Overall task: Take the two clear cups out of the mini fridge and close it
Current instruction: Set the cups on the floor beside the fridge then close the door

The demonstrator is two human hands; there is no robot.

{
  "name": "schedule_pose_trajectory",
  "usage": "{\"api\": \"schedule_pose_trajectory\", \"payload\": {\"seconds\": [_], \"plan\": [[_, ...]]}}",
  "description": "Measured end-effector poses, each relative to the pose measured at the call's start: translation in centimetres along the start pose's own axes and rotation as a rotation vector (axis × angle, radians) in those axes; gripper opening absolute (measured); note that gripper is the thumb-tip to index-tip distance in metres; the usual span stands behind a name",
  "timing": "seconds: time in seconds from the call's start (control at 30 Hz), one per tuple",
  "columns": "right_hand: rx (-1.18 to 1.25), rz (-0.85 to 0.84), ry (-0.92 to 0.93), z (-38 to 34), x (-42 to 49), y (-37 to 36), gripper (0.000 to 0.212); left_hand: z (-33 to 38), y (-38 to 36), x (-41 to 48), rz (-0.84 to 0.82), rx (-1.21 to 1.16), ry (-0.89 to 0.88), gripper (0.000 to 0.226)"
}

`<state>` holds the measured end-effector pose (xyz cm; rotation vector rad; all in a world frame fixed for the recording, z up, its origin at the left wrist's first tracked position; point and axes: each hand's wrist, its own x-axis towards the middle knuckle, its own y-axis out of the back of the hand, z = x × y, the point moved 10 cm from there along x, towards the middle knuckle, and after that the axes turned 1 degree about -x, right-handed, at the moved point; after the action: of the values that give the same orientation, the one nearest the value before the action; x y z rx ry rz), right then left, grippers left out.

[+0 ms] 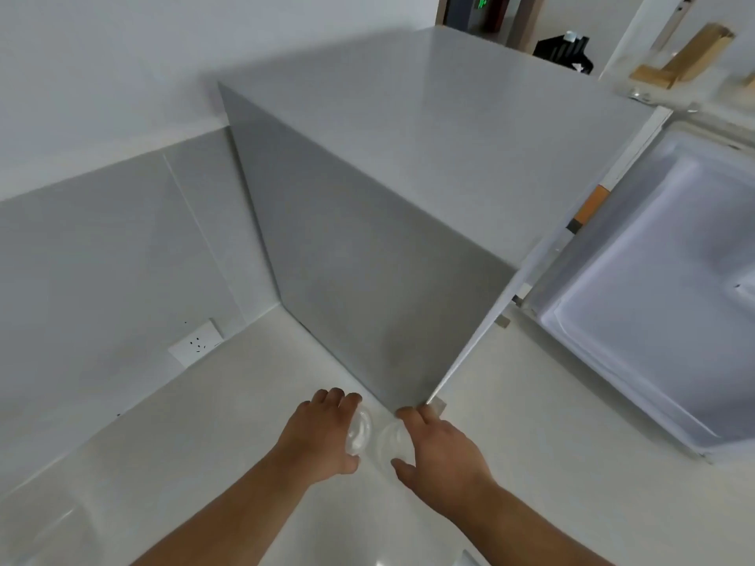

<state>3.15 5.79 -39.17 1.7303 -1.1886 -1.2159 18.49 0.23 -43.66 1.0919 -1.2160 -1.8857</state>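
Note:
Two clear plastic cups sit low on the pale floor beside the grey mini fridge (408,165). My left hand (322,439) wraps the left cup (359,433), which tilts toward the right. My right hand (443,453) curls around the right cup (390,441), seen from above as a round rim. The two cups are close together between my hands. The fridge door (637,304) stands wide open to the right, its white inner liner facing up. The inside of the fridge is hidden behind its side wall.
A white wall socket (196,343) sits low on the left wall. A dark doorway with a green sign (482,6) lies behind the fridge. Wooden pieces (686,59) lie at the top right. Pale floor spreads around my arms.

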Motion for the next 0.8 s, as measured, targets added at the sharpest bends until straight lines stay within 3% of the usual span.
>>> {"api": "schedule_pose_trajectory", "payload": {"seconds": [0.8], "plan": [[0.035, -0.038, -0.041, -0.2, 2.2, -6.0, 0.058, -3.0, -5.3, 4.9, -0.097, 0.073, -0.131, 0.092]]}}
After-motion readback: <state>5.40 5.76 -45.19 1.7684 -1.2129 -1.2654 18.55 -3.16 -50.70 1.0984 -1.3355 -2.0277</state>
